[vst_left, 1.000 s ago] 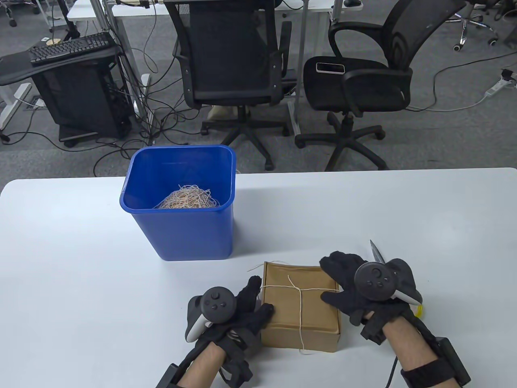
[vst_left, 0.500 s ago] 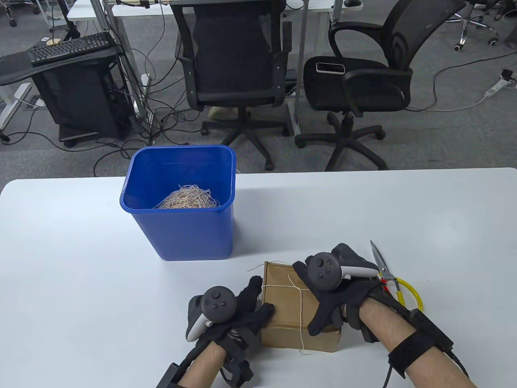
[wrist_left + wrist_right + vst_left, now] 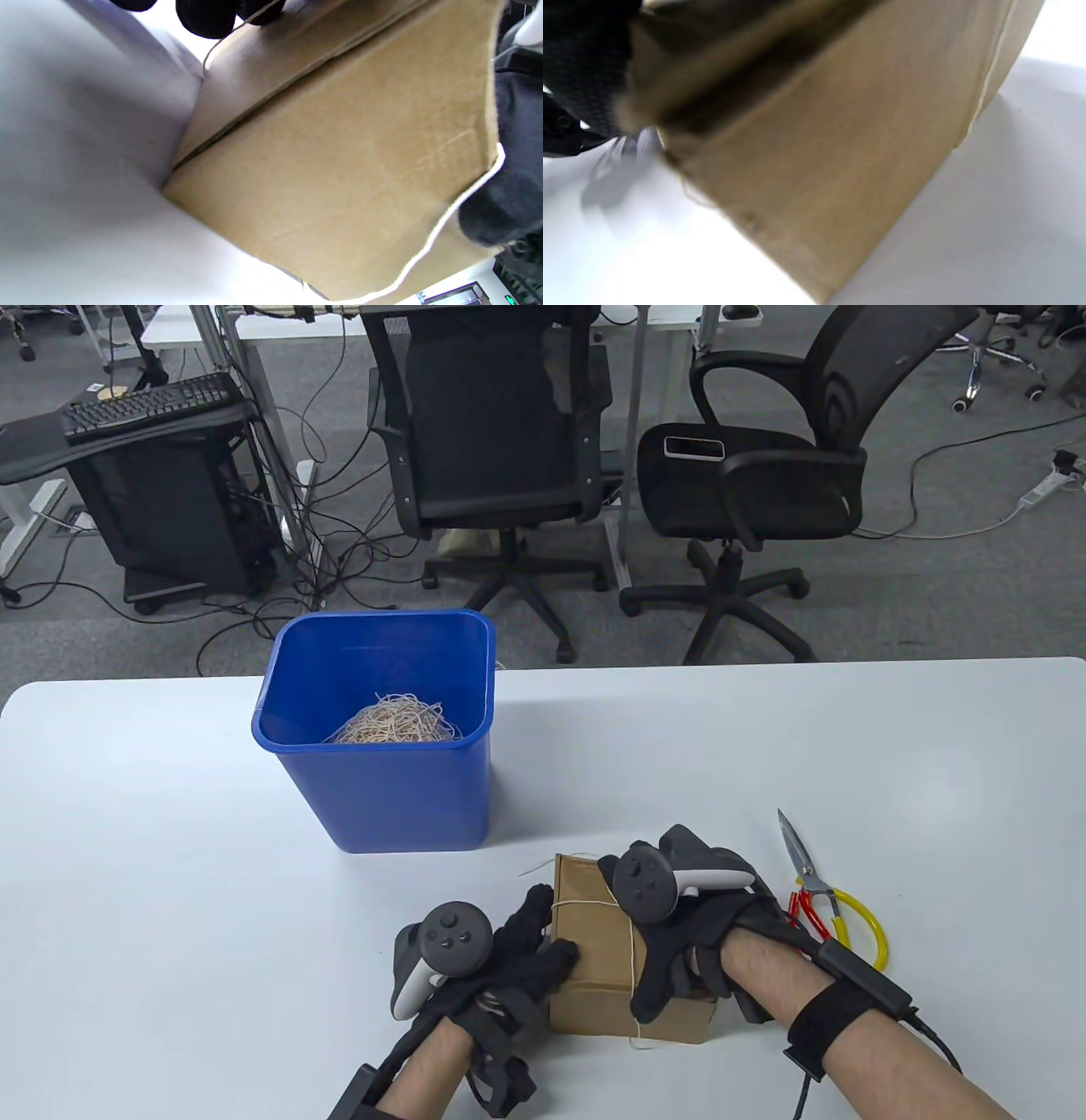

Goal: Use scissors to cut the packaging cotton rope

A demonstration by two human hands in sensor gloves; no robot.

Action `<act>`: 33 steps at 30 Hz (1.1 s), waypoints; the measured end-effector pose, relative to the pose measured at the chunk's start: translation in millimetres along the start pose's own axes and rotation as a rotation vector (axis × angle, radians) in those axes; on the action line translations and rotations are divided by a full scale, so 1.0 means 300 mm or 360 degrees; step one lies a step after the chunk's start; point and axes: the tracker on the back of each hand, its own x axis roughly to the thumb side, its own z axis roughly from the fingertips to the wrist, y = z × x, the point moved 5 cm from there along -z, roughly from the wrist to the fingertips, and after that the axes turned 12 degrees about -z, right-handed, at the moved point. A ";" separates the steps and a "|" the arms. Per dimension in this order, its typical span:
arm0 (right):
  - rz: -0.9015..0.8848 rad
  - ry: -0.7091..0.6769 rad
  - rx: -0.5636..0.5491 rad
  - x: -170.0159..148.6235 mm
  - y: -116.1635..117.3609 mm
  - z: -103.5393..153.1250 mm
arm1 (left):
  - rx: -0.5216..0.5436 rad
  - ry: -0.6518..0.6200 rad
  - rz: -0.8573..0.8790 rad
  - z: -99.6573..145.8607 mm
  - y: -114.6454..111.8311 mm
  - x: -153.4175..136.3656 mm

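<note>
A brown cardboard box point(image 3: 594, 976) tied crosswise with thin cotton rope point(image 3: 585, 904) sits at the table's near edge. My left hand point(image 3: 547, 933) holds its left side, thumb on top. My right hand point(image 3: 657, 984) lies across the box top and its fingers point(image 3: 645, 997) curl over the near edge. The scissors point(image 3: 814, 891), with yellow and red handles, lie free on the table to the right of the box. The left wrist view shows the box point(image 3: 339, 169) close up with the rope point(image 3: 445, 220) along its edge. The right wrist view shows a blurred box side point(image 3: 818, 169).
A blue bin point(image 3: 382, 806) holding a heap of cut rope pieces stands on the white table point(image 3: 170, 899) behind and left of the box. Office chairs and desks stand beyond the table's far edge.
My right hand moved left from beside the scissors onto the box top and now covers most of it. The scissors lie uncovered. My left hand and the box have barely moved.
</note>
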 end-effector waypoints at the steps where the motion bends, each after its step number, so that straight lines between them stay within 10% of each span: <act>1: -0.0012 -0.0035 -0.0086 0.001 -0.009 0.008 | 0.0001 0.0000 0.0007 0.000 0.000 -0.001; 17: -0.0432 -0.0435 -0.0564 0.001 -0.126 0.166 | 0.0075 -0.0079 0.0388 0.009 0.083 -0.053; 25: -0.0492 -0.0565 -0.0668 0.030 -0.145 0.207 | 0.0032 -0.0100 0.1115 -0.004 0.059 -0.056; 33: -0.0572 -0.0624 -0.0670 0.016 -0.138 0.229 | 0.0285 0.0046 0.0943 0.001 0.121 -0.091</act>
